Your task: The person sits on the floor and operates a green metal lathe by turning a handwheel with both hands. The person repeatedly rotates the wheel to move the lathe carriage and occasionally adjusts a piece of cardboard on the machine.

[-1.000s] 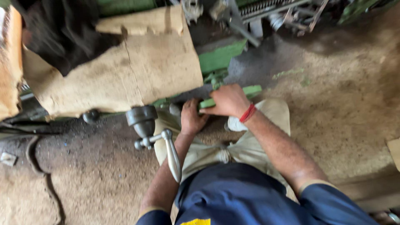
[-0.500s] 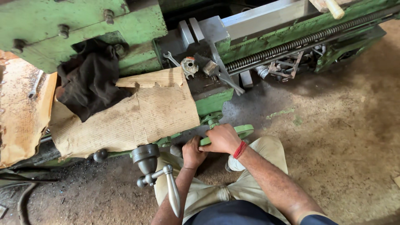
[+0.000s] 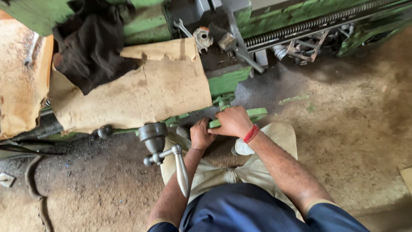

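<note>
My right hand (image 3: 233,121) is clenched over the green lever (image 3: 253,114) that juts out from the base of the green lathe (image 3: 227,81), just below the middle of the frame. My left hand (image 3: 201,134) is curled shut right beside it, touching the same lever or the casting next to it; I cannot tell exactly which, because my fingers hide the contact.

What worries me from here: both fists are crowded on 1 short piece of painted metal, so a slip would likely drive my knuckles into the casting. The long steel crank handle (image 3: 181,172) hangs just left of my left forearm, close enough to bump. The floor (image 3: 343,141) under me is dusty and oily-looking, so my footing could slide if I pull hard.

Higher up, sheets of cardboard (image 3: 141,94) drape over the machine, with a dark cloth (image 3: 92,51) at the upper left. A spanner (image 3: 183,28) and a paintbrush (image 3: 227,42) lie loose at the top centre.
</note>
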